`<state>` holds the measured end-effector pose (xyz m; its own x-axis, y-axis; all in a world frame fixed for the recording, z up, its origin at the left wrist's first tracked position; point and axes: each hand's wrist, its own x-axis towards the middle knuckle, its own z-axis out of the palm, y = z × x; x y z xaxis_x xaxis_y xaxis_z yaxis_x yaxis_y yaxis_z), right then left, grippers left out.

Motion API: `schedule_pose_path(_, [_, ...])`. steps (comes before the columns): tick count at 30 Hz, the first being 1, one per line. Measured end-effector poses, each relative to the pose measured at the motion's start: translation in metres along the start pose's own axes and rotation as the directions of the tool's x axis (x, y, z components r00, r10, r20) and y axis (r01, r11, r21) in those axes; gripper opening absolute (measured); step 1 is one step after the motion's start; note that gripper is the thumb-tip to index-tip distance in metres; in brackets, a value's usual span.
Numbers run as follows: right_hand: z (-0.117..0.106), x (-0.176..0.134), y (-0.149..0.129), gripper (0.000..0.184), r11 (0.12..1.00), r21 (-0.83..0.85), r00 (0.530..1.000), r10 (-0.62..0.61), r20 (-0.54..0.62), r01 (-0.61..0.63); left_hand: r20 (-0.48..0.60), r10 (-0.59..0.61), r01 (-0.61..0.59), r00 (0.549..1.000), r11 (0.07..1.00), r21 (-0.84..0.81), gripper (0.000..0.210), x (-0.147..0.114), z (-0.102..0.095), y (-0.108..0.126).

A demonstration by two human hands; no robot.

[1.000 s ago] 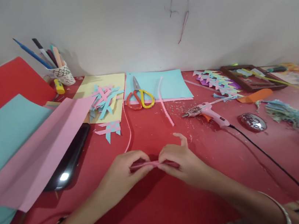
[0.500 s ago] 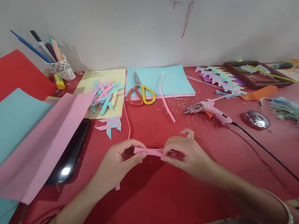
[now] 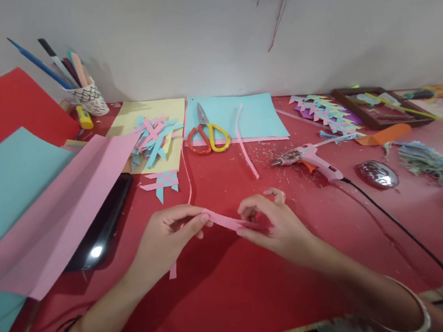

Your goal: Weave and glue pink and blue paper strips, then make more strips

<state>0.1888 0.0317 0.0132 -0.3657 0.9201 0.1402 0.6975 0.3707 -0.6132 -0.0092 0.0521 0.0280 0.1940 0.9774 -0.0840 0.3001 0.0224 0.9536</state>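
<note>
A folded pink paper strip (image 3: 226, 221) stretches between my two hands above the red table. My left hand (image 3: 173, 233) pinches its left end between thumb and fingers. At the other end, my right hand (image 3: 274, 222) has its thumb under the strip and its fingers curled around it. Part of the strip is hidden by the right fingers. Another pink strip (image 3: 172, 270) shows below my left wrist. Beyond the hands lie scissors (image 3: 208, 135) with red and yellow handles, and a narrow pink strip (image 3: 245, 149) partly on blue paper (image 3: 255, 114).
A pink glue gun (image 3: 314, 161) with a black cord lies to the right, beside a shiny oval object (image 3: 377, 174). Woven paper pieces (image 3: 153, 137) rest on yellow paper at left. Large paper sheets (image 3: 58, 205) overlap a black phone (image 3: 106, 226). A pen cup (image 3: 90, 99) stands behind.
My left fingers have shifted to the very end of the pink strip, which now slants down to the right. The right fingers have lifted and opened slightly around it.
</note>
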Motion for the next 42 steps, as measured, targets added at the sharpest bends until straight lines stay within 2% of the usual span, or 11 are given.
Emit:
schedule_pose_path(4, [0.003,-0.001,-0.002,0.024,1.0,0.002,0.999,-0.024,0.022,0.024,0.005,-0.011,0.011,1.0,0.999,0.042,0.02,-0.001,0.0,-0.002])
schedule_pose_path(8, [0.004,-0.001,-0.003,0.016,0.997,-0.006,0.996,-0.071,0.061,0.072,0.036,-0.014,0.012,0.999,0.998,0.058,0.023,-0.001,0.001,-0.004])
schedule_pose_path(11, [0.003,0.001,-0.003,0.015,0.996,-0.015,0.994,-0.084,0.068,0.085,0.02,-0.023,0.023,1.0,0.999,0.036,0.023,-0.001,0.001,-0.005])
schedule_pose_path(18, [0.001,0.001,-0.002,0.018,0.999,0.033,0.985,-0.026,0.171,0.021,-0.033,-0.049,0.049,0.998,0.999,-0.008,0.02,0.0,-0.001,-0.005])
schedule_pose_path(24, [-0.001,0.0,-0.003,0.015,0.999,0.028,0.982,0.023,0.19,-0.029,-0.071,-0.031,0.028,0.997,0.999,-0.043,0.021,0.003,-0.004,-0.012])
schedule_pose_path(30, [-0.006,0.002,-0.002,0.015,0.987,0.149,0.982,0.034,0.184,-0.062,-0.112,-0.089,0.078,0.99,0.992,-0.097,0.018,0.004,-0.007,-0.017])
schedule_pose_path(35, [-0.008,0.005,-0.001,0.015,0.964,0.237,0.989,0.093,0.116,-0.118,-0.139,-0.129,0.102,0.982,0.977,-0.188,0.023,0.008,-0.009,-0.025])
schedule_pose_path(38, [-0.01,0.006,-0.002,0.013,0.922,0.353,0.986,0.132,0.099,-0.159,-0.141,-0.152,0.11,0.978,0.957,-0.267,0.026,0.01,-0.011,-0.033])
schedule_pose_path(42, [-0.011,0.007,-0.002,0.012,0.835,0.504,0.975,0.178,0.131,-0.22,-0.145,-0.192,0.133,0.971,0.929,-0.345,0.028,0.012,-0.01,-0.033])
